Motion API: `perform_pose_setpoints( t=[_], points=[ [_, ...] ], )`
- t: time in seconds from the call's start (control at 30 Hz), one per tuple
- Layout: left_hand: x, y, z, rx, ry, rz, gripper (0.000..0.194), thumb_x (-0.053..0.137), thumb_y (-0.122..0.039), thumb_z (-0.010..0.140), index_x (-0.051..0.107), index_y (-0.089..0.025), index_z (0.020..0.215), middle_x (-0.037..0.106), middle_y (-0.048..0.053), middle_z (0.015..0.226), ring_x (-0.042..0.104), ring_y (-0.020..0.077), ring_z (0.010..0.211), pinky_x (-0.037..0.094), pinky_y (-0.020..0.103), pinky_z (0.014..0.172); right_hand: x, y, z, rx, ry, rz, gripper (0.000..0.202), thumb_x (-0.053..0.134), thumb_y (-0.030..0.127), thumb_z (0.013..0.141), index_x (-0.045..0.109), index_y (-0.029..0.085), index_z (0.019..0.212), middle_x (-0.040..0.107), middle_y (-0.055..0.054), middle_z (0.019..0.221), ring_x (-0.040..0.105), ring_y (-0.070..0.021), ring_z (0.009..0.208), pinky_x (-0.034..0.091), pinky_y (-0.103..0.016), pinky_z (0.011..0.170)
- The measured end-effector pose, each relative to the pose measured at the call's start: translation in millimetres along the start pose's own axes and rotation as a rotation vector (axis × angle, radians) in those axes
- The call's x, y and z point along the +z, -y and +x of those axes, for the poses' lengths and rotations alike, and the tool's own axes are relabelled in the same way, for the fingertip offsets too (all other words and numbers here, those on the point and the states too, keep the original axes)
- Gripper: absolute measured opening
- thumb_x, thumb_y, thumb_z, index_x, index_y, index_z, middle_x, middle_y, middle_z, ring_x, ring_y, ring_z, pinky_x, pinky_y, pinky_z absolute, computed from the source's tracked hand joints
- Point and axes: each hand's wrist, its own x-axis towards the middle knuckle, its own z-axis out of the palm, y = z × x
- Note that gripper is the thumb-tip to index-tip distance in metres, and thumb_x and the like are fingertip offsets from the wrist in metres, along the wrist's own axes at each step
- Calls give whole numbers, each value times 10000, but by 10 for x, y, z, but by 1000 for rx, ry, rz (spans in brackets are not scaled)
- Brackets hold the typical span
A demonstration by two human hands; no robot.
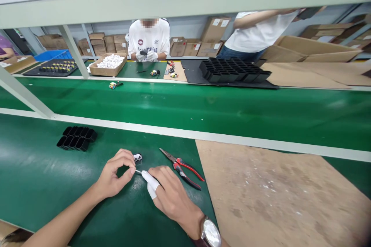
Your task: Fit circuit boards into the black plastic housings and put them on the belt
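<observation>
Over the green table (43, 173), my left hand (117, 173) is pinched at the fingertips around one end of a thin, light-coloured piece (138, 172). My right hand (169, 193), with white finger covers on two fingers and a watch at the wrist, grips the other end of that piece. Just beyond my left fingertips lies a small white and black part (138, 157). Red and black long-nose pliers (181, 166) rest on the table to the right of it, jaws pointing away to the left. A group of black open cups (77, 138) stands at the left.
A brown board (278, 189) covers the right side. Beyond a pale rail (162, 130) runs a green belt (174, 104) with a small part (114, 85) on it. A person in white gloves (148, 42) sits opposite; another person (255, 31) stands at the right. A shelf beam crosses above.
</observation>
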Motion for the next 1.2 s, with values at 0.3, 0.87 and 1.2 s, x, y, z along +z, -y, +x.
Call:
perform_pose_setpoints(
  t=[0.3, 0.87, 1.2],
  points=[
    [-145, 52, 5, -121, -247, -84, 150, 657, -187, 1005, 690, -210, 860, 660, 58, 916, 633, 220, 973, 507, 341, 877, 37, -154, -33, 167, 3, -161, 403, 454, -26, 928, 591, 84, 1291, 662, -153, 1092, 582, -273, 955, 560, -432, 806],
    [-205, 160, -71, -134, -318, 20, 244, 557, -257, 1057, 616, -214, 824, 631, 55, 915, 623, 234, 979, 485, 352, 867, 71, -233, -62, 218, 106, -319, 303, 443, -53, 884, 636, 155, 989, 629, -124, 1055, 562, -262, 911, 526, -421, 810],
    [-108, 292, -121, -186, -201, 347, 276, 708, -344, 981, 643, -260, 1236, 674, 84, 1182, 659, 248, 1057, 538, 412, 962, 55, -271, -93, 321, 155, -327, 271, 449, 14, 924, 623, 135, 1093, 650, -128, 1102, 632, -201, 732, 415, -313, 490]
  ],
)
